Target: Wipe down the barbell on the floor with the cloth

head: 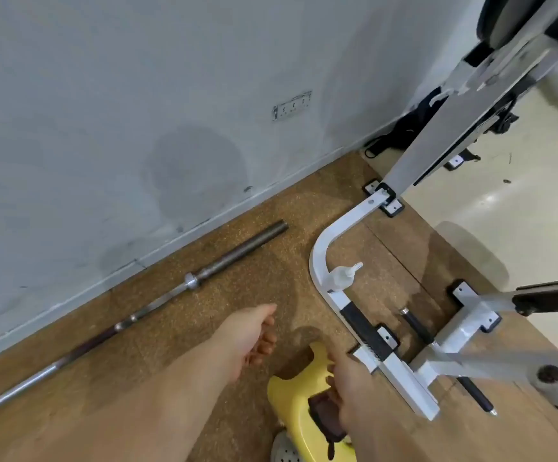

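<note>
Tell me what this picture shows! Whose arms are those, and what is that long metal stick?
There is no robot here. A person wears a camera on their head, so you look down at their own two arms. The left hand hangs loose and holds nothing. The right hand holds a yellow cloth. The long metal stick is a barbell, lying on the brown floor beside the wall. On the right stands a white gym machine frame with a small bottle next to it.
</note>
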